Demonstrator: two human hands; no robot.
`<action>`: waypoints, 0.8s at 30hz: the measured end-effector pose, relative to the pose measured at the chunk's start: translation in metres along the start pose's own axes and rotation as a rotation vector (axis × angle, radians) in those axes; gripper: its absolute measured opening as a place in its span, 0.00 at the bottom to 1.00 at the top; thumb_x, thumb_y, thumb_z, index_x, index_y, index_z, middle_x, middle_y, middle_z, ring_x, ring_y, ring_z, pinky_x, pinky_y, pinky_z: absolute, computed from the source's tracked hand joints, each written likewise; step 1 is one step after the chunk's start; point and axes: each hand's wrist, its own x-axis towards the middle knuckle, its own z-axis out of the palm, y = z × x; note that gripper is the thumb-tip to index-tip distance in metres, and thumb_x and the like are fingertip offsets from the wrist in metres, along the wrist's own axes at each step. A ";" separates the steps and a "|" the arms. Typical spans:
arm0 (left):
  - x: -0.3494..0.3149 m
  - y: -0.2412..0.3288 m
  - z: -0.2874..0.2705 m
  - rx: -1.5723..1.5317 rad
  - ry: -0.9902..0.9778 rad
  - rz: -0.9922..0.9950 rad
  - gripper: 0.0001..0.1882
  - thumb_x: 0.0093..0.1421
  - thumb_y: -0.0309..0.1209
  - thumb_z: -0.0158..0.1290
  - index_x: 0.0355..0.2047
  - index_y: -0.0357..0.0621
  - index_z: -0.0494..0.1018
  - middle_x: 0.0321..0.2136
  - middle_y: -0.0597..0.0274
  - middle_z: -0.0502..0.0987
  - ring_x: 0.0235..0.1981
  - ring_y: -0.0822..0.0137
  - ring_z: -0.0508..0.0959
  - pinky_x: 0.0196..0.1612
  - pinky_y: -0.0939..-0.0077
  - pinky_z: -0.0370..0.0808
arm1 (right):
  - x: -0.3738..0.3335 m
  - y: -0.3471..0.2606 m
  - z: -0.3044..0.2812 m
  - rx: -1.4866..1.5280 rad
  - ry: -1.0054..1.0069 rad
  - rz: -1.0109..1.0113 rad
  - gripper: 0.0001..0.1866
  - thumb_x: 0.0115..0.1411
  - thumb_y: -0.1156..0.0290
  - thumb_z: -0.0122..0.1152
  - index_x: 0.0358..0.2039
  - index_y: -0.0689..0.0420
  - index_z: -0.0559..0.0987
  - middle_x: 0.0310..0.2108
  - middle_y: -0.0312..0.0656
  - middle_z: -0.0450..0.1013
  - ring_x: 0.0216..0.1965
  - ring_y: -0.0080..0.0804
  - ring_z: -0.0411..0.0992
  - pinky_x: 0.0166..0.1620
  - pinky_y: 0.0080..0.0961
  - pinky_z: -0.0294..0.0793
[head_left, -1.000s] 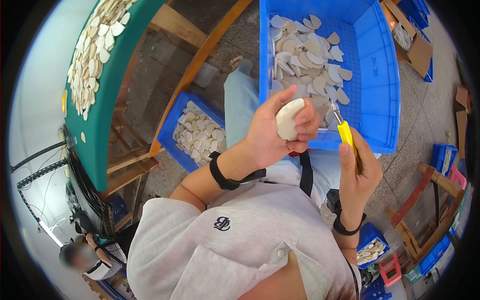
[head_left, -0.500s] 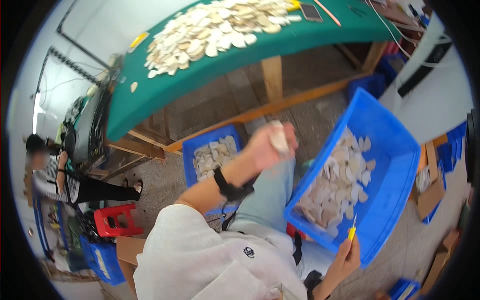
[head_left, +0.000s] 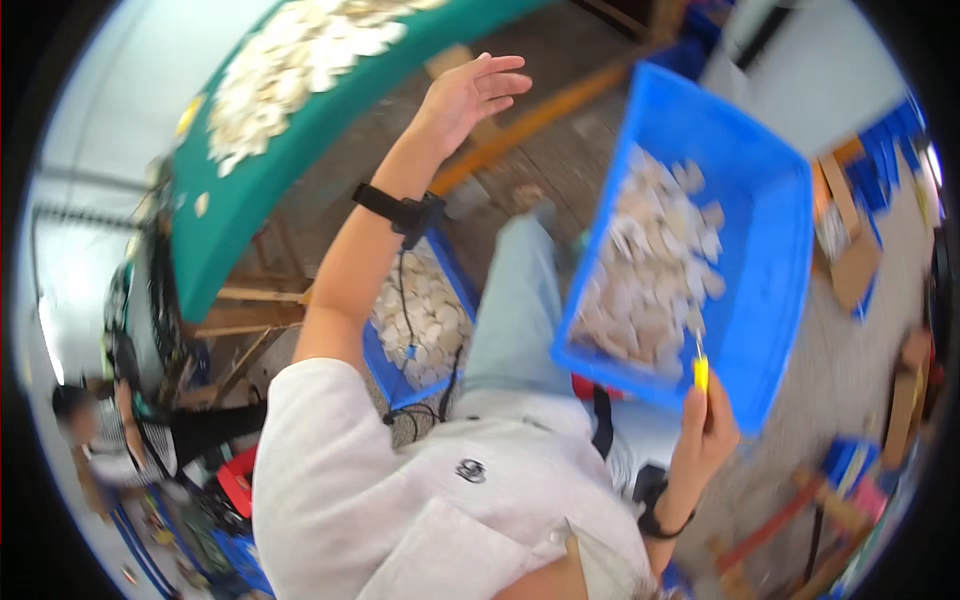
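Pieces [head_left: 285, 85], flat and pale, are lying heaped on the green table [head_left: 190, 260], to the left of the left hand [head_left: 460, 105], the heap's long axis running from near left to far right. Of the two hands, the left is the nearer to it. That hand is hanging between the table and the blue tub [head_left: 748, 250], fingers loosely apart and pointing right, nothing showing in its grasp; its forearm is slanting from near left to far right. The right hand [head_left: 712, 430], well apart, is clamping a yellow-handled tool [head_left: 701, 377] at the tub's near side, the tool pointing far, toward similar pieces [head_left: 640, 260] inside. A lower blue bin [head_left: 381, 372] is sitting partly behind the left forearm.
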 end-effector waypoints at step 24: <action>0.023 -0.286 0.258 1.478 -0.886 -0.060 0.12 0.51 0.33 0.55 0.32 0.39 0.74 0.28 0.54 0.76 0.31 0.60 0.78 0.33 0.70 0.75 | -0.040 0.062 -0.075 0.318 0.405 0.252 0.14 0.57 0.69 0.58 0.42 0.64 0.76 0.23 0.31 0.68 0.22 0.12 0.59 0.24 0.10 0.56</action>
